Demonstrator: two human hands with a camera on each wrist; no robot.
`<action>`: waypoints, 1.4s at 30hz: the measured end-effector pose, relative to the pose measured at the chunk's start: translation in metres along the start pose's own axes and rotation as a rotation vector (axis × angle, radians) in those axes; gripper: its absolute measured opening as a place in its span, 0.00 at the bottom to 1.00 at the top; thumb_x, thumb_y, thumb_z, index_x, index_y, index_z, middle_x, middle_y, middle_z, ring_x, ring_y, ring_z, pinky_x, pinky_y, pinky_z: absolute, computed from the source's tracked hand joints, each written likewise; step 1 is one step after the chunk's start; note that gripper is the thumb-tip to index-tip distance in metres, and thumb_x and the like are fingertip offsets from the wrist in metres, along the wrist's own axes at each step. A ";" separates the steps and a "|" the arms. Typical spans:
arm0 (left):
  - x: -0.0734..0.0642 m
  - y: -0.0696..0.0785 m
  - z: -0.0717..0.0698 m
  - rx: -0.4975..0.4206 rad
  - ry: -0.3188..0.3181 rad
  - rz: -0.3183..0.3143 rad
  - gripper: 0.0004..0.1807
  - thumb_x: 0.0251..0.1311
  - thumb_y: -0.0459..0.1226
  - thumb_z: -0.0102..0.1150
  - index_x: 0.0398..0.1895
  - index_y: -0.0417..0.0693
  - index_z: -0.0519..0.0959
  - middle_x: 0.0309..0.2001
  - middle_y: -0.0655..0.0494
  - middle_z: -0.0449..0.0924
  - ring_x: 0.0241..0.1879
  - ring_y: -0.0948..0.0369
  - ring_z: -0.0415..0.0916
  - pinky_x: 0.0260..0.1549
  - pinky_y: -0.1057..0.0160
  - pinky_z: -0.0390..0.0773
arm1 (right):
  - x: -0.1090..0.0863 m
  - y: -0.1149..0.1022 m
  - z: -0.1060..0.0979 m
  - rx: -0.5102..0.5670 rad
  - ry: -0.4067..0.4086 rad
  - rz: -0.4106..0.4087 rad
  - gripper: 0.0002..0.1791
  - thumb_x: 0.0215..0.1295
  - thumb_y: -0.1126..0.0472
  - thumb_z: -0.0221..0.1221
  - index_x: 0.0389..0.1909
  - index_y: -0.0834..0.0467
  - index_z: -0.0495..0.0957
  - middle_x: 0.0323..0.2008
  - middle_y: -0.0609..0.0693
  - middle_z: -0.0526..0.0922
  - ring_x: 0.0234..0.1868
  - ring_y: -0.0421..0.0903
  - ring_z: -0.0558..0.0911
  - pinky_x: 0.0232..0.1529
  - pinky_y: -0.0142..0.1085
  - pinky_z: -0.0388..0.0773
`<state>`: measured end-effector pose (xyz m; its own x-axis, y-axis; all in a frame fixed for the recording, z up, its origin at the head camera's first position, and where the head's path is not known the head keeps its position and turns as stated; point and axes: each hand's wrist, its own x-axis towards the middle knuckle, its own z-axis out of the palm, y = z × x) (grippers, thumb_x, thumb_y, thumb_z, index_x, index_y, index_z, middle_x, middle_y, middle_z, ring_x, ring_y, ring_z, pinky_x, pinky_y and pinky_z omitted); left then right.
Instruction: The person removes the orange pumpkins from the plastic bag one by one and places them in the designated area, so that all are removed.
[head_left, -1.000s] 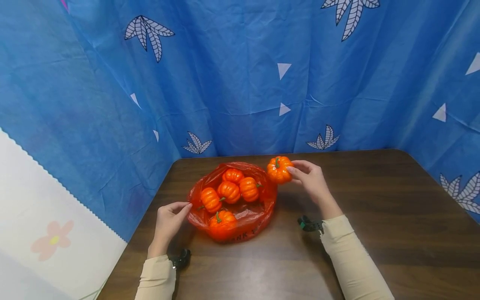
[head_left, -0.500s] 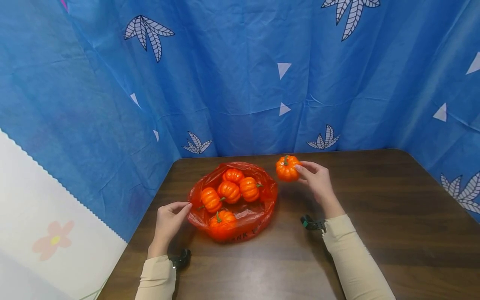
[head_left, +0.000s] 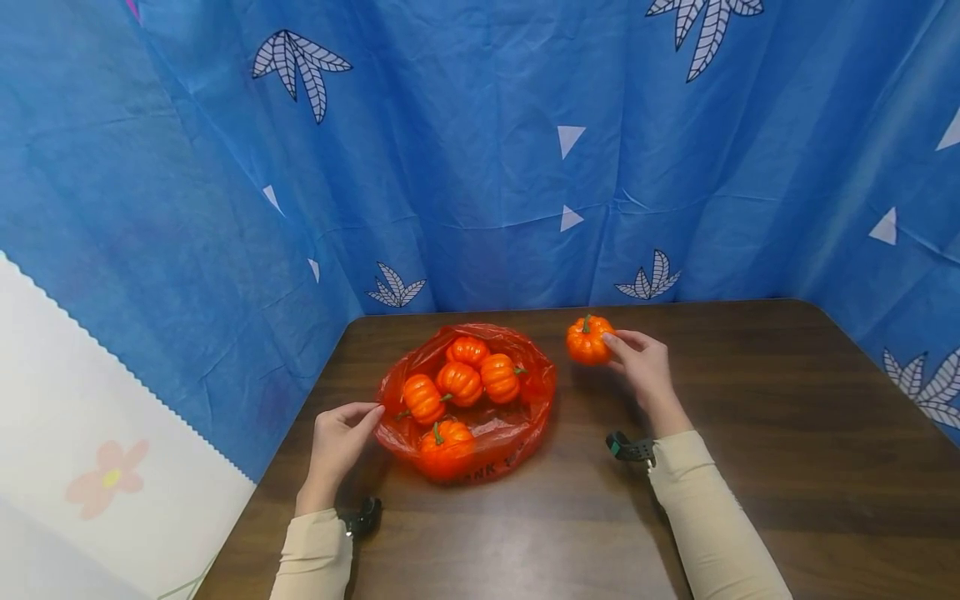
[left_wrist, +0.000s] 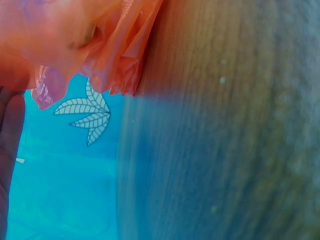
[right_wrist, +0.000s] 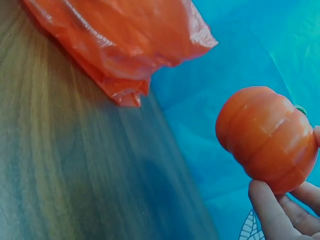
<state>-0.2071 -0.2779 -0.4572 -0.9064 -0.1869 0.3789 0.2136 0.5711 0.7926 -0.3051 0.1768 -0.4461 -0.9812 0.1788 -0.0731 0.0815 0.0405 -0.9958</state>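
Note:
A red plastic bag (head_left: pixel 525 437) stands on the table with its mouth spread, and several small orange pumpkins (head_left: pixel 459 384) lie inside. At the bag's left rim, my left hand (head_left: pixel 336 446) pinches the plastic between thumb and fingers. My right hand (head_left: pixel 645 371) holds another small pumpkin (head_left: pixel 588 340) with a green stem, to the right of the bag and apart from it. In the right wrist view, fingertips (right_wrist: pixel 262 192) support this pumpkin (right_wrist: pixel 270 140) from beneath. The left wrist view shows the bag (left_wrist: pixel 120 45) and only an edge of the left hand (left_wrist: pixel 11 135).
The brown wooden table (head_left: pixel 765 433) extends to the right of the right arm and in front of the bag. Behind it hangs a blue curtain (head_left: pixel 480 167) with leaf prints. A white cloth with a flower (head_left: pixel 108 481) hangs at the left.
My right hand has moved to the right with the pumpkin, away from the bag's right rim. The left hand and the bag have stayed in place.

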 end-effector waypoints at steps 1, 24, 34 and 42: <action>0.000 0.000 0.000 -0.001 0.000 0.000 0.09 0.60 0.38 0.69 0.37 0.41 0.89 0.35 0.43 0.89 0.30 0.73 0.80 0.33 0.77 0.81 | 0.001 0.001 0.000 -0.003 0.006 0.009 0.35 0.69 0.45 0.60 0.69 0.62 0.69 0.67 0.62 0.71 0.61 0.56 0.77 0.51 0.31 0.81; 0.001 0.001 0.000 -0.011 -0.010 -0.063 0.10 0.61 0.36 0.69 0.39 0.38 0.88 0.37 0.41 0.89 0.29 0.72 0.79 0.31 0.76 0.80 | 0.005 0.020 -0.007 -0.023 0.032 0.102 0.36 0.72 0.47 0.58 0.71 0.64 0.65 0.70 0.64 0.67 0.63 0.57 0.75 0.54 0.33 0.78; -0.002 0.004 -0.002 -0.023 -0.007 -0.020 0.10 0.61 0.39 0.69 0.38 0.40 0.89 0.36 0.43 0.89 0.30 0.72 0.80 0.33 0.76 0.81 | 0.004 0.025 -0.008 -0.043 0.059 0.137 0.35 0.72 0.47 0.58 0.71 0.64 0.65 0.71 0.64 0.66 0.64 0.57 0.75 0.55 0.34 0.78; -0.002 0.005 -0.003 -0.008 -0.015 -0.038 0.11 0.62 0.40 0.68 0.39 0.41 0.89 0.37 0.43 0.89 0.30 0.73 0.80 0.34 0.75 0.81 | 0.005 0.028 -0.009 -0.028 0.090 0.155 0.35 0.72 0.47 0.58 0.71 0.64 0.66 0.70 0.64 0.66 0.64 0.57 0.75 0.46 0.25 0.80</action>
<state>-0.2034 -0.2766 -0.4523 -0.9191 -0.1968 0.3413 0.1815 0.5573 0.8102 -0.3063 0.1877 -0.4744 -0.9370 0.2722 -0.2189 0.2364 0.0329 -0.9711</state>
